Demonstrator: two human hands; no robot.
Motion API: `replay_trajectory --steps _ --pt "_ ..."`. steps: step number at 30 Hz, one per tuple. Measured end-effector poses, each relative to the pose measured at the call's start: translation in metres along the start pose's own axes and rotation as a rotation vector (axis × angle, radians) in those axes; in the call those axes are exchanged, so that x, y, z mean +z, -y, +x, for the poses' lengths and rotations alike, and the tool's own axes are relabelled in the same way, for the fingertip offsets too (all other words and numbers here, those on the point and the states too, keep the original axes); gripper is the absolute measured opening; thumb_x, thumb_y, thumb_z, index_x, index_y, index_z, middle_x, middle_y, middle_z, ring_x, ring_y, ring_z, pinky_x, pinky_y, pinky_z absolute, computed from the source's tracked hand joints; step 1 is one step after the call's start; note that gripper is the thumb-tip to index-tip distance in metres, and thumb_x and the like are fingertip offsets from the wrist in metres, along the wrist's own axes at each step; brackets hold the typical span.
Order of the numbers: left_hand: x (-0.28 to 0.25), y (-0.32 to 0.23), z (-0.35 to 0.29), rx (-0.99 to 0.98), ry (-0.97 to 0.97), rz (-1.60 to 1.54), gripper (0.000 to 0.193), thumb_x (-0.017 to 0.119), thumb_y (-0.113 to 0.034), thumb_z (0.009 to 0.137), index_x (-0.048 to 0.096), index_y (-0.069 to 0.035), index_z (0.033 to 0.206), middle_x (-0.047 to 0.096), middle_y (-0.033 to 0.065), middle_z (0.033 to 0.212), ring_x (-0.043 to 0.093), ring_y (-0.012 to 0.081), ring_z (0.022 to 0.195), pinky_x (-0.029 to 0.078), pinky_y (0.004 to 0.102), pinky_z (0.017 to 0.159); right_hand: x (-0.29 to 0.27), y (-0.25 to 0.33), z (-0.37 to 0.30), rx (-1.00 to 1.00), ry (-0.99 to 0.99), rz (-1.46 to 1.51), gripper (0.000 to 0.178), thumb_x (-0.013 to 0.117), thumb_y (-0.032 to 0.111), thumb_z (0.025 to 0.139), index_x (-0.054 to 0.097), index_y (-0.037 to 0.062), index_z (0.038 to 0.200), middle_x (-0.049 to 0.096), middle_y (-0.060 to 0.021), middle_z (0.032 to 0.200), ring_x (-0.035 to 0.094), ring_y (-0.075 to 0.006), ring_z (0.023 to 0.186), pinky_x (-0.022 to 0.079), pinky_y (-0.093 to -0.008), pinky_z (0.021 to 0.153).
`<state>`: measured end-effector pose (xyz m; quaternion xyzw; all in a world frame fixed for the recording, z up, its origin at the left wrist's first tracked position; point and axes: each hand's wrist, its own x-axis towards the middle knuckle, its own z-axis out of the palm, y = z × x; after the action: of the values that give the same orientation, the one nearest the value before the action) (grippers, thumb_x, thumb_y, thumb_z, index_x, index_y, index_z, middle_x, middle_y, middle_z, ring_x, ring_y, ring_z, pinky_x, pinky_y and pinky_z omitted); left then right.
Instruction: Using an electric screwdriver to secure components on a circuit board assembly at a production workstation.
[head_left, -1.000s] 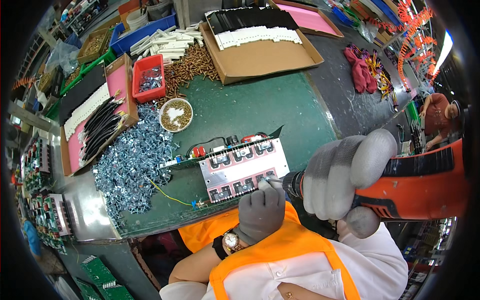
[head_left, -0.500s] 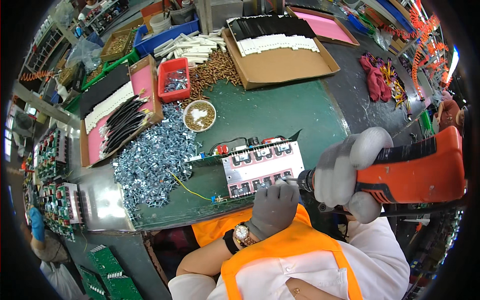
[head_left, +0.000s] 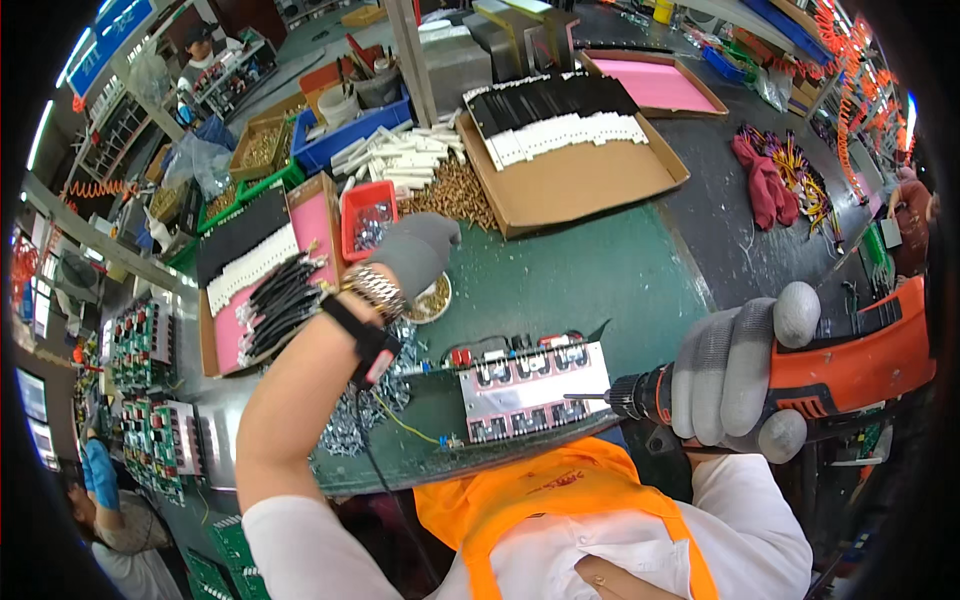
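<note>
My right hand point(head_left: 725, 375), in a grey glove, is wrapped round a red-orange power screwdriver point(head_left: 860, 350). Its long thin bit points left, over the right end of a silver metal plate point(head_left: 525, 394) fixed to a circuit board, with black components in two rows. My left hand point(head_left: 418, 252), also gloved, is stretched out to the far left above a white bowl point(head_left: 446, 306) of small brass-coloured screws. It partly covers the bowl. A red bin point(head_left: 350, 215) of metal parts stands beside that hand. The left fingertips are mostly hidden, so their grip does not show.
A heap of silver metal clips point(head_left: 345, 435) lies under my left forearm. Behind are a pile of brown pegs point(head_left: 465, 190), white sticks point(head_left: 400, 155) and a cardboard tray point(head_left: 590, 185). Left is a box with black cables point(head_left: 285, 300). More circuit boards point(head_left: 150, 440) stand further left.
My left hand has left the metal plate and moved far and left to the bowl. The screwdriver bit has drawn back slightly from the component row. The whole view has shifted.
</note>
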<state>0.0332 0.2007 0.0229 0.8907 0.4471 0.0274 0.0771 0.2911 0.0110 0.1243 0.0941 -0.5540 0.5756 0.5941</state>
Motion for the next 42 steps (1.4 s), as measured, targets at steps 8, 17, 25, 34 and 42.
replay_trajectory --steps 8,17,25,34,42 --pt "0.078 0.015 0.058 -0.142 0.094 0.260 0.016 0.057 -0.009 0.083 0.072 -0.006 0.086 0.070 0.0150 0.088 0.069 0.0314 0.088 0.054 0.0402 0.075 -0.022 0.007 0.002 -0.011 -0.020 0.001 0.065 0.072 0.003 0.081 0.035 -0.0004 0.133 0.053 -0.0098 0.058 0.047 -0.0201 0.040 0.038 -0.0340 0.038" --pt "0.082 0.022 0.062 -0.119 -0.012 0.362 0.017 0.058 -0.012 0.084 0.075 -0.010 0.086 0.072 0.0116 0.085 0.071 0.0274 0.082 0.055 0.0372 0.068 -0.003 -0.014 0.000 -0.012 -0.377 -0.095 0.057 0.072 0.010 0.082 0.039 0.0028 0.128 0.055 -0.0059 0.062 0.049 -0.0172 0.041 0.040 -0.0318 0.041" --pt "0.083 0.021 0.058 -0.177 0.055 0.323 0.018 0.056 -0.012 0.085 0.074 -0.010 0.089 0.071 0.0120 0.086 0.070 0.0289 0.084 0.055 0.0384 0.072 0.005 -0.010 -0.003 0.002 -0.382 -0.078 0.057 0.074 0.010 0.080 0.041 0.0041 0.126 0.057 -0.0056 0.065 0.053 -0.0188 0.048 0.043 -0.0323 0.045" --pt "0.047 0.055 0.055 -0.147 -0.096 -0.030 0.012 0.055 -0.009 0.084 0.066 -0.009 0.087 0.068 0.0129 0.089 0.066 0.0311 0.088 0.051 0.0398 0.079 0.010 -0.007 -0.006 0.000 -0.409 -0.088 0.061 0.077 0.015 0.080 0.039 0.0067 0.126 0.055 -0.0043 0.063 0.051 -0.0189 0.048 0.042 -0.0320 0.046" --pt "0.083 0.018 0.073 -0.009 0.124 0.315 0.019 0.057 -0.012 0.085 0.073 -0.015 0.095 0.070 0.0137 0.098 0.068 0.0290 0.093 0.054 0.0400 0.078 0.018 -0.012 -0.003 0.012 -0.432 -0.061 0.060 0.077 0.011 0.079 0.041 0.0039 0.127 0.057 -0.0055 0.069 0.056 -0.0197 0.056 0.047 -0.0337 0.053"
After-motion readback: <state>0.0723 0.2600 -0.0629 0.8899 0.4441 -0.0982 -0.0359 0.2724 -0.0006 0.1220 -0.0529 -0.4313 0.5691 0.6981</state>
